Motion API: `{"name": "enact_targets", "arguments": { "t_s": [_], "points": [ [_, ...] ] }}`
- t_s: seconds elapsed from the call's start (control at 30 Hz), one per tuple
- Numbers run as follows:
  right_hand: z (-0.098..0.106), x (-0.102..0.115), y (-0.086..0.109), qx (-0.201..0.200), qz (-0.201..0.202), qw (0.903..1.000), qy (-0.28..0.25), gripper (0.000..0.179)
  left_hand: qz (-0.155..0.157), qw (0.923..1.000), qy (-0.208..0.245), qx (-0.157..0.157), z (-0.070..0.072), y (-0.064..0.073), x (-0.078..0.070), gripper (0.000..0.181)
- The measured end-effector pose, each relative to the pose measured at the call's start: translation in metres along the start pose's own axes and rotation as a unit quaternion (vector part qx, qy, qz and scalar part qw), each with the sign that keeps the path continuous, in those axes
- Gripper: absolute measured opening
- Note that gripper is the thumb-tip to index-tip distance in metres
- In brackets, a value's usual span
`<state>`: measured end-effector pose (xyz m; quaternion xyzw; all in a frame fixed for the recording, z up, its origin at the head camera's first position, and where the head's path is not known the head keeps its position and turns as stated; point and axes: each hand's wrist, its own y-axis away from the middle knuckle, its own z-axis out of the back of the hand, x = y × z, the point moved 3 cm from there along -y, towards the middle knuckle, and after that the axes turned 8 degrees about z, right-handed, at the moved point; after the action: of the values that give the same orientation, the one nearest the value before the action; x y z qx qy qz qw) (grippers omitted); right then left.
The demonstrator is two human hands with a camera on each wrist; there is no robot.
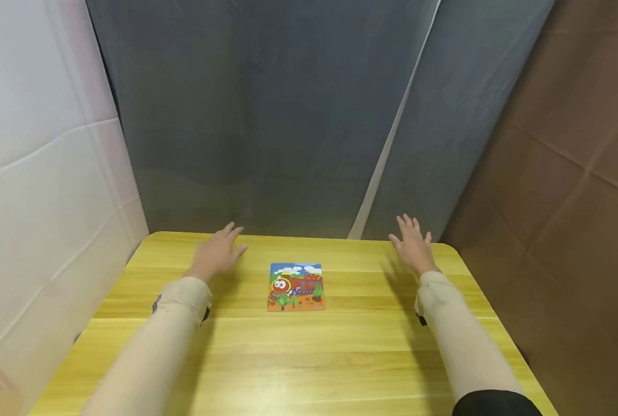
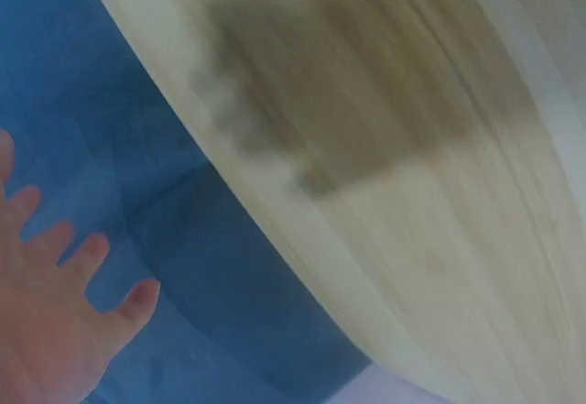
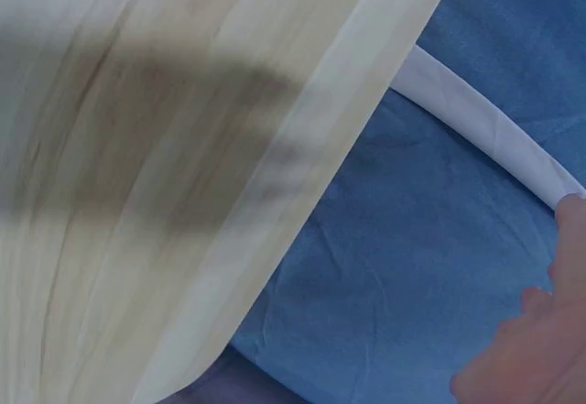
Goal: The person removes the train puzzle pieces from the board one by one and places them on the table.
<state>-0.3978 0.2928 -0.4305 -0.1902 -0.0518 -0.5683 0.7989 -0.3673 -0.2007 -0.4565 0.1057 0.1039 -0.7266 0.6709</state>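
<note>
While we had the left hand (image 1: 218,252) and right hand (image 1: 414,248) raised over the surface (image 1: 298,352), both were released, fingers loosely spread. Both wrist views showed us their shadows (image 2: 320,92) on it, apart from the hands. We saw the picture card (image 1: 296,287) lying flat between them in the head view, nearer the left one, touching neither; it bore a red cartoon train (image 1: 305,284). Beyond the far edge (image 1: 298,237) we had a dark curtain (image 1: 246,115), plus white cloth (image 1: 49,144) on our left, brown cloth (image 1: 563,190) on our right.
</note>
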Motion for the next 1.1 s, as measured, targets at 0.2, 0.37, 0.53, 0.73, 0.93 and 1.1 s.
{"name": "enact_targets", "arguments": {
  "t_s": [0.2,0.37,0.53,0.73,0.93,1.1],
  "points": [
    [-0.01,0.001,0.001,0.007,0.003,1.0,-0.002,0.068,-0.028,0.9988,0.04,0.008,-0.016,0.001,-0.01,0.065],
    [-0.016,0.002,0.003,0.012,0.007,0.9998,-0.013,0.066,-0.045,0.9972,0.057,0.018,-0.029,0.003,-0.016,0.066],
    [-0.025,0.007,0.007,0.024,0.008,0.9994,-0.024,0.067,-0.059,0.9959,0.064,0.026,-0.041,0.006,-0.021,0.067],
    [-0.034,0.011,0.01,0.025,0.017,0.999,-0.032,0.066,-0.055,0.9947,0.079,0.035,-0.049,0.011,-0.028,0.063],
    [-0.046,0.022,0.014,0.025,0.015,0.9977,-0.061,0.064,-0.056,0.994,0.084,0.042,-0.055,0.014,-0.03,0.063],
    [-0.055,0.037,0.014,0.025,0.024,0.9972,-0.066,0.063,-0.062,0.9937,0.082,0.045,-0.058,0.019,-0.03,0.062]
  ]
}}
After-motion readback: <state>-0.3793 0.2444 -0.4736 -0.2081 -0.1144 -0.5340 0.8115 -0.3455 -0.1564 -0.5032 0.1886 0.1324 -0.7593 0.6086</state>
